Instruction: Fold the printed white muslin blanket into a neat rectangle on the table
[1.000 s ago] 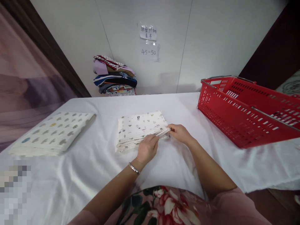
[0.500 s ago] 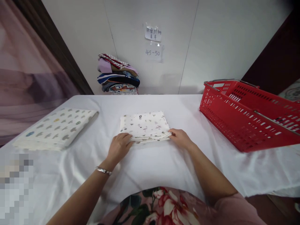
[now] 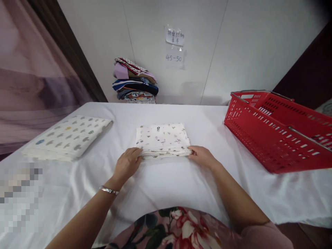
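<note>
A white cloth (image 3: 163, 138) with small scattered prints lies folded into a layered rectangle in the middle of the table. My left hand (image 3: 128, 162), a silver bracelet on its wrist, pinches the near left corner of the layers. At the near right corner, the thumb and fingers of my right hand (image 3: 203, 155) are closed on the folded edge. To the left lies a second folded cloth (image 3: 70, 136), white with grey cloud-like shapes; neither hand touches it.
A red plastic basket (image 3: 261, 141) with metal handles stands at the right. Behind the table rises a stack of folded fabrics (image 3: 136, 81) against the wall. Paper signs (image 3: 175, 57) hang above. White fabric (image 3: 168, 186) covers the table, and a pixelated patch hides the lower left.
My left hand has slid slightly left to the cloth's corner, and my right hand stays at the right corner. The whole view has shifted a little.
</note>
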`<action>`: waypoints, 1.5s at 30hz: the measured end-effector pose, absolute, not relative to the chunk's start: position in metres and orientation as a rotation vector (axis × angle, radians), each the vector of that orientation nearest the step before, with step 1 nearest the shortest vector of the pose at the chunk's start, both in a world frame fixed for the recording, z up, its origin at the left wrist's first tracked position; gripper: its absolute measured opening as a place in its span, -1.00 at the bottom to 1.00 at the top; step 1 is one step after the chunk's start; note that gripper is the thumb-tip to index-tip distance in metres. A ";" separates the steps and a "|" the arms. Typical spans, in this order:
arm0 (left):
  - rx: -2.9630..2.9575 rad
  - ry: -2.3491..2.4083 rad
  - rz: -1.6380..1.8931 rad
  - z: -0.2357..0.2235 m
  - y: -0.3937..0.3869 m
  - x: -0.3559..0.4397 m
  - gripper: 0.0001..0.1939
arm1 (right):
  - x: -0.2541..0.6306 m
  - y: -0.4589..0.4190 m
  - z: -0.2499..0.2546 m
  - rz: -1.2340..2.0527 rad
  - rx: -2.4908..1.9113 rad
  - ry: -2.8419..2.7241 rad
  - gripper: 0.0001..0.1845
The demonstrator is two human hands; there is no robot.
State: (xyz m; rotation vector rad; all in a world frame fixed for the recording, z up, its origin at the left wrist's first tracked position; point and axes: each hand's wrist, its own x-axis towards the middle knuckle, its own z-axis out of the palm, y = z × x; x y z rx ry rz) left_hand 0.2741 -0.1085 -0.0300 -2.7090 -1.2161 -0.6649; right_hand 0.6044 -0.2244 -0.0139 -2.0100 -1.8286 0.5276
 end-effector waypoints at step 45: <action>-2.810 -1.821 -1.169 -0.042 -0.119 0.253 -0.71 | 0.602 -0.232 -0.037 0.430 -2.160 -1.819 -0.55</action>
